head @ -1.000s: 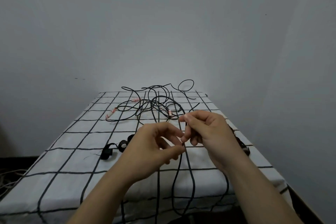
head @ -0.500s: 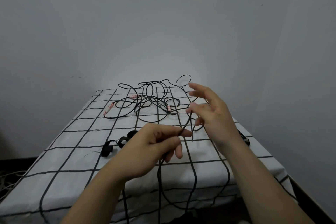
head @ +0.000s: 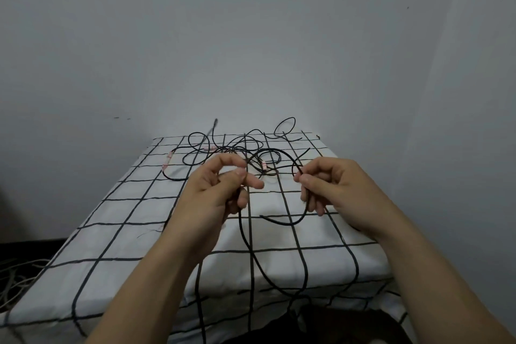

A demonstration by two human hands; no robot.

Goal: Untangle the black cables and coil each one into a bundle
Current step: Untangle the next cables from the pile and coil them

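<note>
Thin black cables lie in a tangle [head: 237, 148] at the far end of the cloth-covered table [head: 111, 232], some with pink-taped ends. One black cable [head: 275, 152] arches between my two hands above the table. My left hand [head: 220, 193] pinches it between thumb and forefinger, and a long strand hangs from that hand over the front edge. My right hand [head: 329, 184] pinches the other side of the arch, with a short free end [head: 282, 222] curling below it.
The table carries a white cloth with a black grid and stands against a grey wall. Pale wires [head: 14, 279] lie on the floor at the left. The cable strand loops down past the table's front edge [head: 279, 288].
My hands have drawn apart, stretching a loop of cable between them. My right hand, with fingers spread half a second ago, now pinches the cable. The view has tilted upward.
</note>
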